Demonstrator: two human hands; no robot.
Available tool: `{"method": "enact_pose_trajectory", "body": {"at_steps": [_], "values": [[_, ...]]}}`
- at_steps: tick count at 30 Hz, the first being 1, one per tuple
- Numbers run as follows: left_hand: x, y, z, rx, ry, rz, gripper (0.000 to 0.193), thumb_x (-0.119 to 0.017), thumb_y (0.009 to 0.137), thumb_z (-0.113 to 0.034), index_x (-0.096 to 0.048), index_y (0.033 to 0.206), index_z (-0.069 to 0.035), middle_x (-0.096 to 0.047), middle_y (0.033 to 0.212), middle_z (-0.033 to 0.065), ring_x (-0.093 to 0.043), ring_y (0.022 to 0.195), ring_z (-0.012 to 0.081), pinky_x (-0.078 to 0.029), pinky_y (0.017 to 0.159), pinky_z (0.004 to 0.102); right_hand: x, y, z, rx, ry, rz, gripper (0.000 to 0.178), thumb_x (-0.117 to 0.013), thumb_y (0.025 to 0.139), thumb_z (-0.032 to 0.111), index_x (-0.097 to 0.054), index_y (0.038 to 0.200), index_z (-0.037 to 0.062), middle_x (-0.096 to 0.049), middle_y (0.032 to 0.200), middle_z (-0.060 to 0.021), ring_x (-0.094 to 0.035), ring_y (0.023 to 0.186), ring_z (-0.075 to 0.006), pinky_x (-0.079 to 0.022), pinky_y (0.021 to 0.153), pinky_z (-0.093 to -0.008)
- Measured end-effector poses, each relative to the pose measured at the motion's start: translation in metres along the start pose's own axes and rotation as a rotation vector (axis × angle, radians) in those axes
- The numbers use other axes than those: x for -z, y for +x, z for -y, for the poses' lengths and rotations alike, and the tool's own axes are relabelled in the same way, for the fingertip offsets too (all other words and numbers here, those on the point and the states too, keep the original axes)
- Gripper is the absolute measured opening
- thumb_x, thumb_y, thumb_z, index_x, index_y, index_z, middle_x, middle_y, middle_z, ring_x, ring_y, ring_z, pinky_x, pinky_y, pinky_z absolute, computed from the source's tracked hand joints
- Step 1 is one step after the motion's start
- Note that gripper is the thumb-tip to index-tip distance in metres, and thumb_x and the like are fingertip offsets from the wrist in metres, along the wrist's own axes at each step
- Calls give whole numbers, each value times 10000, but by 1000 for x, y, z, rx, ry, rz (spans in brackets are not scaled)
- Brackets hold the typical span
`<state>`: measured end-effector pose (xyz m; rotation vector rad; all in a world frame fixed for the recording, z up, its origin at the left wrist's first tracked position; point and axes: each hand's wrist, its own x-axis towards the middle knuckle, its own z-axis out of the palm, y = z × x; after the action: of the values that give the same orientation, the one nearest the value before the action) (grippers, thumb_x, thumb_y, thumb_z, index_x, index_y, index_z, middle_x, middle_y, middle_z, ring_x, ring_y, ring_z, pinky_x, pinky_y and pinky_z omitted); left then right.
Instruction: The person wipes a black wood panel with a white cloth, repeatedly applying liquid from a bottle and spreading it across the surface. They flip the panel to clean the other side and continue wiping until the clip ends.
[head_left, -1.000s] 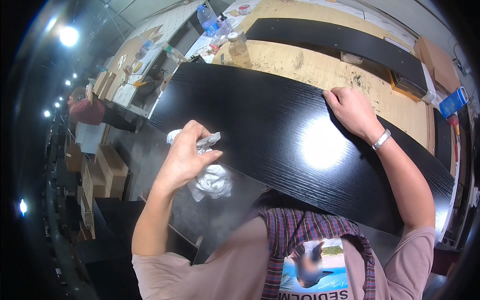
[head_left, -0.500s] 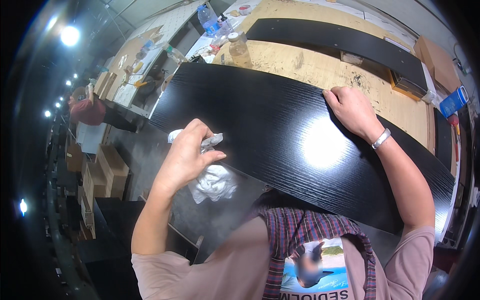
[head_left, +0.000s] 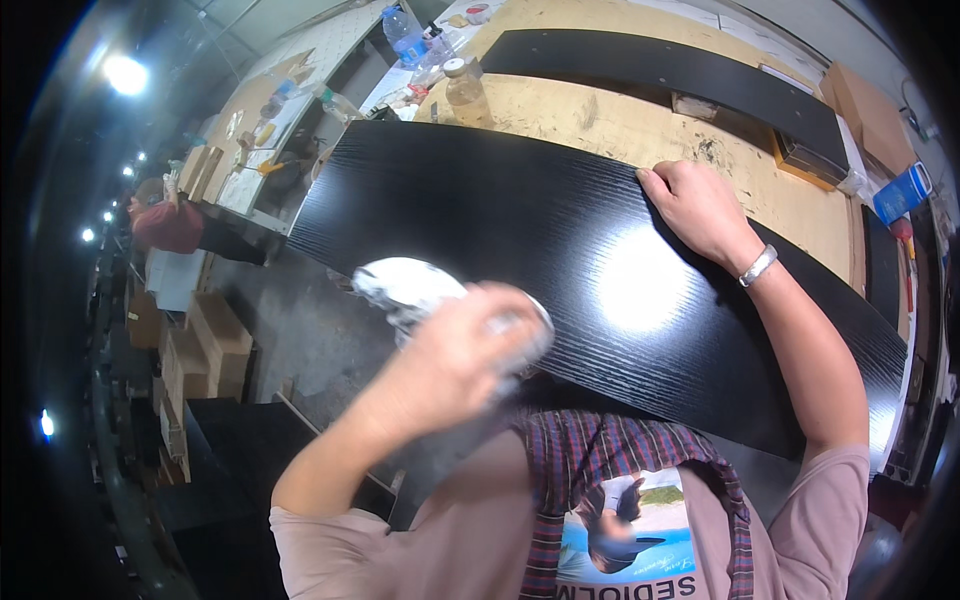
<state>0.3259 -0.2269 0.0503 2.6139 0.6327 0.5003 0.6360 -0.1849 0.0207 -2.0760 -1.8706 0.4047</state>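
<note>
A wide black wood-grain panel (head_left: 470,215) lies before me, a bright glare on its middle. At its near edge, my left hand (head_left: 455,345) is closed on a white cloth (head_left: 410,283). Part of the cloth spreads over the panel, and the rest bunches around my fingers, which motion blurs. My right hand (head_left: 695,205) grips the panel's far edge, thumb on top and fingers curled, their tips partly hidden.
Behind the panel is a pale wooden worktop (head_left: 560,110) carrying a long black board (head_left: 660,70), a capped bottle (head_left: 467,95) and a blue container (head_left: 902,193). Cardboard boxes (head_left: 215,335) stand on the floor at left, and another person (head_left: 170,225) stands farther off.
My left hand has moved right and slightly nearer me with the cloth, which hung below the panel's edge and now partly spreads over it. My right hand keeps its place.
</note>
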Motion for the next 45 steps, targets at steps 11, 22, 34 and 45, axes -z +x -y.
{"method": "enact_pose_trajectory", "body": {"at_steps": [11, 22, 34, 45], "values": [[-15, 2, -27, -128, 247, 21, 331, -657, 760, -64, -672, 1088, -21, -635, 1165, 95, -585, 914, 255, -472, 788, 384, 0, 1, 1, 0, 13, 6, 504, -482, 1018, 370, -728, 856, -39, -679, 784, -271, -679, 786, -430, -526, 811, -509], [20, -36, 21, 57, 348, -102, 341, -626, 697, 81, -718, 990, -68, -663, 1074, 74, -568, 872, 281, -466, 785, 406, 1, -2, 2, 7, 1, -12, 445, -505, 1026, 318, -722, 900, -50, -673, 769, -257, -667, 746, -401, -524, 774, -475], [40, -37, 38, 87, 616, -108, 225, -639, 691, 7, -695, 903, -43, -626, 980, 46, -545, 853, 252, -414, 733, 390, 4, -3, 2, 0, 44, -9, 482, -502, 1010, 354, -734, 854, -38, -679, 787, -272, -678, 784, -429, -532, 813, -501], [9, -15, 2, -31, 557, -55, 230, -642, 709, -57, -685, 926, 7, -618, 951, 128, -568, 842, 277, -419, 706, 393, 1, -1, 0, 10, -15, -31, 476, -506, 1008, 348, -726, 828, -33, -673, 768, -268, -673, 763, -427, -532, 791, -499]]}}
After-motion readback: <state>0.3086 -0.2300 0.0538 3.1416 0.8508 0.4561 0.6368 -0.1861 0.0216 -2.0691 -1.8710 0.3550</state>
